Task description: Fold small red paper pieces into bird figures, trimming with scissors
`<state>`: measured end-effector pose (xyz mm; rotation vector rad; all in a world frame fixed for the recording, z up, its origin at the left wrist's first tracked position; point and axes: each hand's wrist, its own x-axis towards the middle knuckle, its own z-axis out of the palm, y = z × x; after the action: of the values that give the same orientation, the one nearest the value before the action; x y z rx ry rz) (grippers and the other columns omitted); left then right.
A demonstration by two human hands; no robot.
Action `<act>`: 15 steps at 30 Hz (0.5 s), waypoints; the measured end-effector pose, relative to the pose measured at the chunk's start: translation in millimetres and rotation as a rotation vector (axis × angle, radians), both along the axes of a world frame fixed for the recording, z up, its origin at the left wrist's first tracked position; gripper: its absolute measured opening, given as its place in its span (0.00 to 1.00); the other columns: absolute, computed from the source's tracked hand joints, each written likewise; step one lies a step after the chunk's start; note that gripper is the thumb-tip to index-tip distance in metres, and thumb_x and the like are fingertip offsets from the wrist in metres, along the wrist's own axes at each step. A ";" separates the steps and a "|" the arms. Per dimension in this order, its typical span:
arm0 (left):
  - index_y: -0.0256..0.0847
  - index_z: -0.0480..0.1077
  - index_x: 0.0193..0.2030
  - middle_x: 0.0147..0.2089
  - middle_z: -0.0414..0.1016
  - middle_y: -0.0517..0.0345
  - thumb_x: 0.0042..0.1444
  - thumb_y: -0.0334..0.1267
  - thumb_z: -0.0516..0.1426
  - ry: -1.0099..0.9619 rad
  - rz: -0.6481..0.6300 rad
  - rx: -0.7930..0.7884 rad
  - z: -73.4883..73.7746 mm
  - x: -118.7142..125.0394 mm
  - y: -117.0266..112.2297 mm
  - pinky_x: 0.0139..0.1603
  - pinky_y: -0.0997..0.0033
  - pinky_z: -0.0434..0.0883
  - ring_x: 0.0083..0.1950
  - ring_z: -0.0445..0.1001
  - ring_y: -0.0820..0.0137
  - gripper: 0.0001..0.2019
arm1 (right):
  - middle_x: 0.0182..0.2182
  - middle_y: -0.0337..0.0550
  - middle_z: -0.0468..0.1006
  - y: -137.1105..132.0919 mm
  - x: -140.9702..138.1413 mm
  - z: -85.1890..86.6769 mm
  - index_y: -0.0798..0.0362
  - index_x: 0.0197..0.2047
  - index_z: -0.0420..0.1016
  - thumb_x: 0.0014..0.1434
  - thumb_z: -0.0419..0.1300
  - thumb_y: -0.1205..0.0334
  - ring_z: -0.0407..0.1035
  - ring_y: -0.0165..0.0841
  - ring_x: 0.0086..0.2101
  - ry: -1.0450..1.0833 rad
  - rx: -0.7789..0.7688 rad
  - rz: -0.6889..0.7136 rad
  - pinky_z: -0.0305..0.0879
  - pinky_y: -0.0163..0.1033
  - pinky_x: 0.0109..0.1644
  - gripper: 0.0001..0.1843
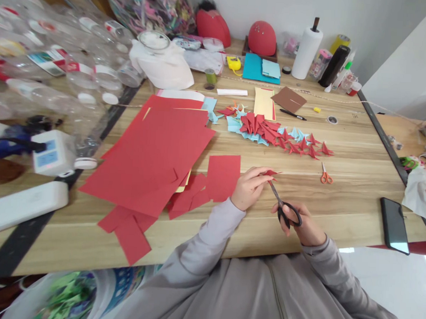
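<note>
My left hand [249, 186] pinches a small folded red paper piece [271, 173] just above the wooden table [356, 157]. My right hand [304, 224] has its fingers through the black handles of a pair of scissors [284, 206], whose blades point up-left to the red piece. Both hands hover near the table's front edge. A red paper square [223, 177] lies just left of my left hand, beside a stack of large red sheets [156, 152].
A row of folded red and light-blue paper cranes [271, 133] lies beyond my hands. Small orange scissors [326, 175] rest to the right, a black phone [394, 225] at the right edge. Clear plastic bottles [61, 61], a paper towel roll [307, 50] and a black pen [293, 114] stand farther back.
</note>
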<state>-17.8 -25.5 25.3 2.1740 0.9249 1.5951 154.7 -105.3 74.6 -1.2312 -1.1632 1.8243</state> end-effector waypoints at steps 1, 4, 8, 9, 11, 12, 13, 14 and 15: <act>0.40 0.76 0.39 0.46 0.78 0.50 0.58 0.27 0.55 -0.001 -0.001 -0.004 -0.2 0.0 -0.1 0.43 0.69 0.76 0.46 0.76 0.71 0.09 | 0.10 0.34 0.65 0.1 -0.1 0.4 0.58 0.35 0.75 0.56 0.57 0.41 0.54 0.24 0.14 -0.004 0.000 -0.001 0.49 0.35 0.22 0.25; 0.41 0.76 0.40 0.46 0.78 0.50 0.59 0.28 0.54 -0.005 -0.003 -0.019 -0.8 -0.1 -0.5 0.43 0.69 0.76 0.46 0.75 0.71 0.09 | 0.10 0.33 0.65 0.0 -0.3 1.6 0.58 0.35 0.75 0.56 0.57 0.41 0.53 0.24 0.14 -0.002 0.001 -0.003 0.50 0.35 0.23 0.25; 0.41 0.76 0.40 0.47 0.78 0.50 0.59 0.28 0.54 -0.006 -0.008 -0.018 -1.3 -0.7 -0.7 0.43 0.69 0.76 0.47 0.75 0.71 0.10 | 0.10 0.33 0.65 -0.1 -0.6 2.1 0.58 0.35 0.75 0.56 0.57 0.40 0.53 0.24 0.13 0.000 0.001 0.001 0.50 0.35 0.22 0.25; 0.41 0.76 0.40 0.47 0.78 0.50 0.58 0.27 0.54 -0.005 -0.007 -0.015 -1.4 -0.9 -0.7 0.43 0.69 0.76 0.46 0.75 0.71 0.10 | 0.10 0.33 0.66 -0.1 -0.6 2.1 0.58 0.35 0.75 0.56 0.57 0.40 0.53 0.24 0.13 -0.003 0.002 0.001 0.50 0.35 0.22 0.25; 0.41 0.76 0.40 0.47 0.78 0.50 0.58 0.27 0.54 -0.003 -0.004 -0.009 -1.6 -1.2 -0.7 0.43 0.69 0.76 0.46 0.75 0.71 0.10 | 0.10 0.34 0.66 -0.1 -0.6 2.1 0.58 0.34 0.75 0.56 0.57 0.41 0.53 0.24 0.13 -0.006 0.003 0.002 0.49 0.35 0.22 0.25; 0.41 0.76 0.40 0.47 0.78 0.49 0.58 0.27 0.54 -0.001 -0.003 -0.008 -1.8 -1.3 -0.7 0.42 0.68 0.76 0.45 0.75 0.71 0.10 | 0.10 0.34 0.65 -0.2 -0.7 2.1 0.58 0.34 0.75 0.56 0.57 0.41 0.53 0.24 0.13 -0.006 0.004 0.002 0.49 0.35 0.22 0.25; 0.41 0.76 0.40 0.47 0.78 0.49 0.58 0.27 0.54 0.001 -0.003 -0.008 -2.0 -1.4 -0.8 0.42 0.68 0.76 0.45 0.75 0.71 0.10 | 0.10 0.34 0.65 -0.2 -0.7 2.1 0.58 0.34 0.75 0.56 0.57 0.41 0.53 0.24 0.14 -0.006 0.005 0.002 0.49 0.35 0.22 0.25; 0.41 0.76 0.40 0.47 0.78 0.48 0.59 0.28 0.54 0.000 -0.003 -0.009 -2.2 -1.4 -0.8 0.42 0.68 0.76 0.45 0.75 0.70 0.10 | 0.10 0.34 0.65 -0.3 -0.8 2.1 0.58 0.34 0.75 0.56 0.57 0.41 0.53 0.24 0.13 -0.005 0.005 0.001 0.49 0.35 0.22 0.25; 0.41 0.76 0.40 0.47 0.78 0.48 0.59 0.28 0.54 -0.002 -0.002 -0.012 -2.4 -1.3 -0.9 0.42 0.67 0.76 0.45 0.75 0.70 0.10 | 0.10 0.33 0.65 -0.4 -0.9 2.1 0.58 0.34 0.75 0.56 0.57 0.40 0.53 0.24 0.13 -0.005 0.007 0.000 0.49 0.35 0.22 0.25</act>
<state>-19.1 -26.4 23.0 2.1646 0.9288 1.5858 153.8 -105.6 76.7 -1.2320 -1.1712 1.8171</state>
